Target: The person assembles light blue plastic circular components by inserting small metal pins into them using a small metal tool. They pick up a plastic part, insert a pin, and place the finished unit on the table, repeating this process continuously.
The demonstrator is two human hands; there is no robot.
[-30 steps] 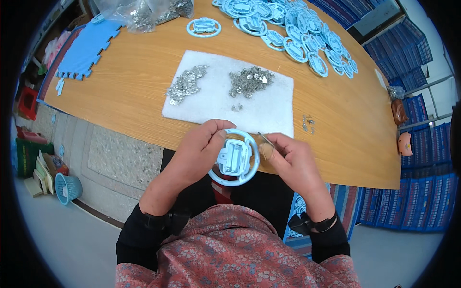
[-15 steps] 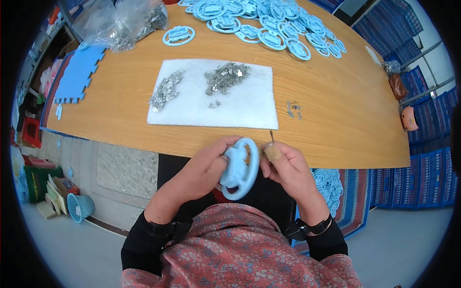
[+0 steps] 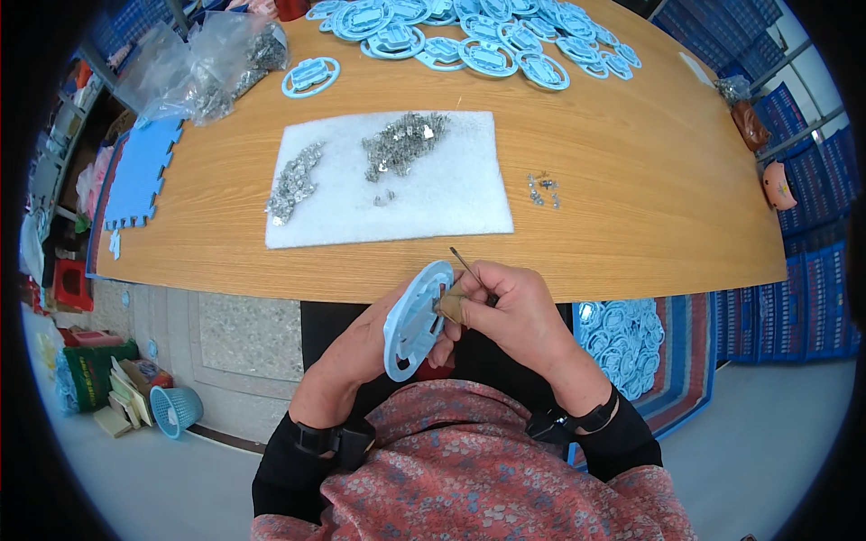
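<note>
Since the earlier frame, the right hand (image 3: 510, 311) has come in against the blue wheel-shaped part (image 3: 410, 323), which has shifted left and now tilts steeply. Clock directions taken from this part, in front of the near edge of the tabletop (image 3: 622, 216).

Left to right:
- 8 o'clock: pale blue basket (image 3: 177, 411) on the floor.
- 10 o'clock: blue foam mat (image 3: 142, 171), jigsaw-edged.
- 11 o'clock: clear bags (image 3: 194, 77) with metal pieces inside; a lone blue wheel (image 3: 309, 77) just right of them.
- 8 o'clock, in contact: left hand (image 3: 354, 350), grip closed on the part's left side; fingertips mostly hidden.
- 12 o'clock: white pad (image 3: 451, 203) carrying two heaps of metal pieces, one at its left (image 3: 295, 185), a fuller one (image 3: 401, 146) further right. Pad and heaps lie between part and wheel pile.
- 3 o'clock, in contact: right grip narrow, holding a slim tool (image 3: 464, 263), tip toward 11; its fingers obscure part of the wheel's face.
- 1 o'clock, far side: wheel pile (image 3: 487, 54).
- Between 1 and 2: loose metal bits (image 3: 544, 191).
- 3 o'clock: more blue wheels (image 3: 622, 347), below tabletop level.
</note>
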